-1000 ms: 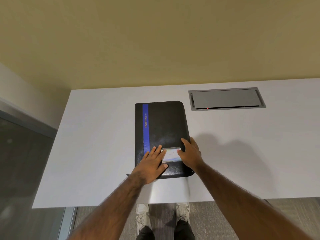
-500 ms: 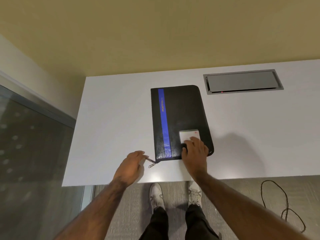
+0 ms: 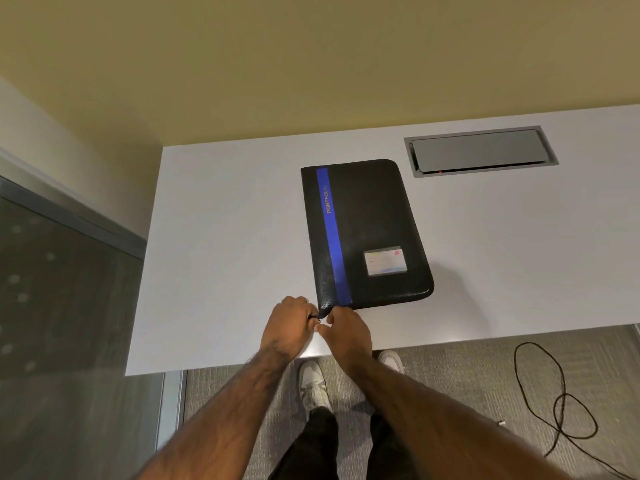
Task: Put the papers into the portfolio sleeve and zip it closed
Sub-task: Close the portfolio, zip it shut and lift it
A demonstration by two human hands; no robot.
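Observation:
A black portfolio sleeve [image 3: 367, 230] with a blue stripe and a small card window lies flat on the white table [image 3: 225, 254]. No papers are visible. Both hands meet at its near left corner. My left hand [image 3: 289, 327] pinches the small metal zipper pull [image 3: 318, 319] just off that corner. Beside it, my right hand [image 3: 346, 332] has its fingertips on the corner's edge below the blue stripe.
A grey metal cable hatch [image 3: 481, 150] is set into the table at the back right. The table's near edge runs just below my hands. A black cable [image 3: 554, 403] loops on the carpet at the right. A glass partition [image 3: 69, 306] stands at the left.
My right hand has left the card window and come to the near left corner. My left hand has closed in on the zipper pull there. The view has shifted.

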